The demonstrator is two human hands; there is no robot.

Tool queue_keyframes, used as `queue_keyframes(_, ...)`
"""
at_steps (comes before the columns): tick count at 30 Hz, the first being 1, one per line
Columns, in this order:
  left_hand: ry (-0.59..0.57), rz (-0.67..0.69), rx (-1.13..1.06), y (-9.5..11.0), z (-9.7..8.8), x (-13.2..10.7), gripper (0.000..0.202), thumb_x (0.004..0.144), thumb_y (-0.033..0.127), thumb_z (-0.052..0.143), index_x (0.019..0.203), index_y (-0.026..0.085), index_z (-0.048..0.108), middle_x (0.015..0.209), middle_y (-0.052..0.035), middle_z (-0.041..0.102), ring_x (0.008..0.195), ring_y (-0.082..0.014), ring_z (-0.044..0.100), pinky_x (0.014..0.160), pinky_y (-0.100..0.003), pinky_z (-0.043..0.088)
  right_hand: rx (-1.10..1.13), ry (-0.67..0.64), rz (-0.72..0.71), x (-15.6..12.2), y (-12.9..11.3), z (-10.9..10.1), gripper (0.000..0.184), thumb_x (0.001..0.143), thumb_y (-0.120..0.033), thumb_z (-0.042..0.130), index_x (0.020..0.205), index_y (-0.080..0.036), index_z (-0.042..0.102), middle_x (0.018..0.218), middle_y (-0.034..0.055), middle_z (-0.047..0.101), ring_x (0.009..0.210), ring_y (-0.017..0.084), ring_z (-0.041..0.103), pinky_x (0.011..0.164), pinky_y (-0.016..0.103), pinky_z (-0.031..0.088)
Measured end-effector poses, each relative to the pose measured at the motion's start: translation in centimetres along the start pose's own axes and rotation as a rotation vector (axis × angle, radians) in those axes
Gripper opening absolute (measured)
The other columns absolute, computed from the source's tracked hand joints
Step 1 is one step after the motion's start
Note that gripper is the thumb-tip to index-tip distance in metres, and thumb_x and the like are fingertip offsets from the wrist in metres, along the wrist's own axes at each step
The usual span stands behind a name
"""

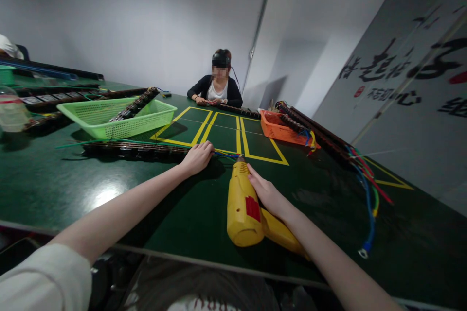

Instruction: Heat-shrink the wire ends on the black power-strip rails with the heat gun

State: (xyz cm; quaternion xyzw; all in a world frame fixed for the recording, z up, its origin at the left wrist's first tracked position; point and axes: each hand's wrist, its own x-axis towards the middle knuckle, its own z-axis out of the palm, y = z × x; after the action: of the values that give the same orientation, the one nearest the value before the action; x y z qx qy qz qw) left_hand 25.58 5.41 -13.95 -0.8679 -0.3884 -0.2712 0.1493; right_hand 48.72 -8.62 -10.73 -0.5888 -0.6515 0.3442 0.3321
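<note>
My left hand [198, 157] is closed over the right end of a long dark strip assembly [138, 151], where thin coloured wires [226, 155] come out from under the fingers. These wires run right to the nozzle of a yellow heat gun [245, 209], which has a red patch on its rear. My right hand [267, 190] grips the heat gun's body from the right side, near the front. Its lower fingers are hidden behind the body. The gun's handle slants toward the table edge, beneath my right forearm.
A green basket [146, 124] with a dark strip stands beyond the left assembly. An orange basket [280, 131] and long dark strips with thick cables [370, 194] lie at right. Yellow tape [242, 138] marks the table. Across it sits a person [220, 82] handling another strip. A plastic bottle [12, 112] stands far left.
</note>
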Motion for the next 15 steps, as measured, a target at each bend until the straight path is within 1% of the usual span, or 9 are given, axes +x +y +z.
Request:
queue_keyframes(3, 0.015, -0.003, 0.026, 0.0, 0.1, 0.0, 0.017, 0.095, 0.024, 0.035, 0.096, 0.016, 0.05, 0.098, -0.0071, 0.056, 0.093, -0.0206, 0.054, 0.085, -0.034, 0.037, -0.018, -0.009, -0.004, 0.0, -0.4, 0.1, 0.06, 0.091, -0.057, 0.034, 0.14, -0.022, 0.03, 0.13, 0.0108, 0.049, 0.115, 0.022, 0.051, 0.102, 0.05, 0.033)
queue_keyframes(8, 0.029, 0.005, 0.022, 0.0, 0.2, 0.0, 0.018, 0.095, 0.023, 0.034, 0.096, 0.016, 0.05, 0.097, -0.0072, 0.056, 0.092, -0.0207, 0.054, 0.087, -0.036, 0.036, -0.077, -0.025, -0.035, 0.3, -1.1, 0.7, 0.06, 0.09, -0.057, 0.036, 0.138, -0.022, 0.033, 0.136, 0.0112, 0.044, 0.123, 0.025, 0.043, 0.105, 0.053, 0.027)
queue_keyframes(10, 0.027, 0.007, -0.004, -0.1, 0.2, 0.0, 0.018, 0.094, 0.023, 0.034, 0.095, 0.016, 0.05, 0.096, -0.0073, 0.056, 0.093, -0.0208, 0.054, 0.087, -0.036, 0.036, -0.098, -0.039, -0.042, 0.5, -1.4, 1.1, 0.06, 0.09, -0.058, 0.036, 0.138, -0.022, 0.033, 0.137, 0.0113, 0.042, 0.123, 0.025, 0.043, 0.104, 0.053, 0.028)
queue_keyframes(15, 0.024, 0.014, -0.077, -0.2, 0.4, 0.2, 0.018, 0.094, 0.022, 0.033, 0.095, 0.016, 0.05, 0.094, -0.0074, 0.055, 0.092, -0.0208, 0.053, 0.084, -0.034, 0.038, -0.129, -0.1, -0.082, 1.4, -2.7, 2.5, 0.061, 0.09, -0.058, 0.035, 0.138, -0.022, 0.033, 0.134, 0.011, 0.046, 0.121, 0.025, 0.045, 0.103, 0.053, 0.031)
